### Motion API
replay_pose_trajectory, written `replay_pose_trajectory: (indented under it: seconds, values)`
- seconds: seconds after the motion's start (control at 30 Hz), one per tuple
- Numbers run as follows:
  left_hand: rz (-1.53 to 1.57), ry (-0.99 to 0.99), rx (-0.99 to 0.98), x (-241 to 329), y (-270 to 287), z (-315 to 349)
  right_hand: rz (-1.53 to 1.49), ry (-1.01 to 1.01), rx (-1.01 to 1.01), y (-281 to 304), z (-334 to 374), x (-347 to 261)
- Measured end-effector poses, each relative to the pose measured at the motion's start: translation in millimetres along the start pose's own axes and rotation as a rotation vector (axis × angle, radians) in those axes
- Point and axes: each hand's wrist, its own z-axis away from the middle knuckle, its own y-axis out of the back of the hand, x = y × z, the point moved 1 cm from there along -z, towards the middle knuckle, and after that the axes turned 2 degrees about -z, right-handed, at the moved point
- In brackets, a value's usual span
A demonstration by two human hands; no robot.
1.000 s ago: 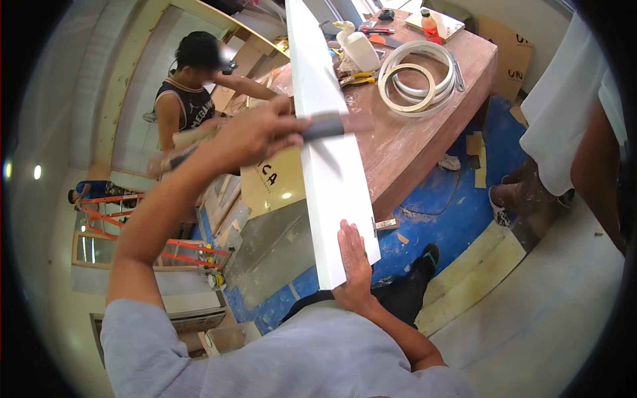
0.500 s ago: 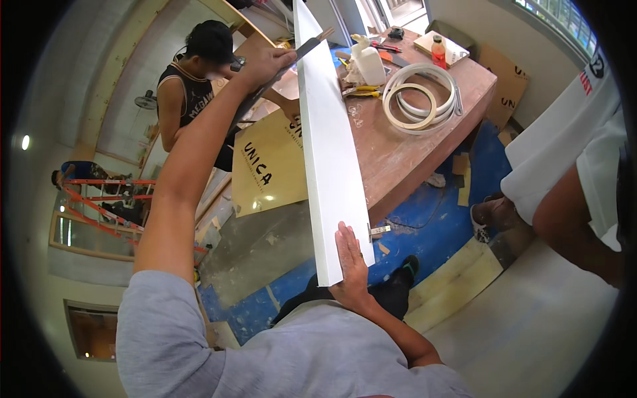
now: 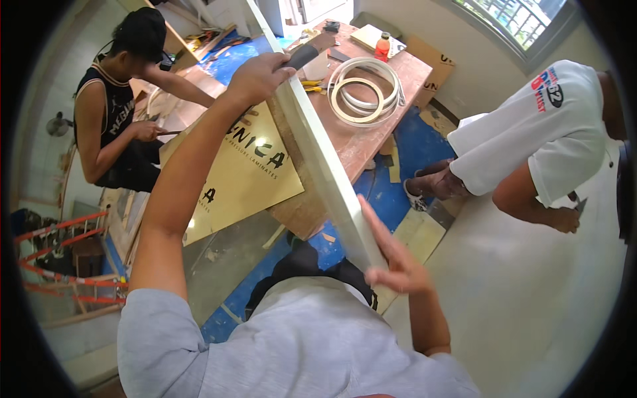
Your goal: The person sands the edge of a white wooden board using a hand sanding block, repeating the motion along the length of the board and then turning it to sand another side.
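Note:
A long white board [image 3: 326, 169] stands on its narrow edge, slanting from the far left toward my body. My left hand [image 3: 261, 78], arm stretched far out, is closed around a long dark flat tool [image 3: 303, 57] that looks like a file, with a brownish tip. That tool lies across the board's upper edge. Around the near end of the board is my right hand [image 3: 401, 265], thumb on one side and fingers along the other. Part of the tool is hidden behind my left forearm.
Beyond the board, a brown worktable [image 3: 415, 66] bears rolled white edging strip [image 3: 398, 93] and a red bottle [image 3: 382, 46]. A co-worker [image 3: 99, 126] sits at left, holding a thin tool; another person [image 3: 511, 146] bends at right. Brown laminate sheet [image 3: 265, 179] lies beside the board. Orange ladder [image 3: 66, 225] stands lower left.
The view has swung right. The board has tilted, showing its narrow edge more than its broad white face, and its near end has moved right with my right hand.

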Motion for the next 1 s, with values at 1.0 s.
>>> replay_pose_trajectory:
  seconds: [1.0]
  values:
    - [-0.464,-0.438,-0.475,87.5,49.1,22.9,-0.184,-0.1,0.369,-1.1,-146.3,50.1]
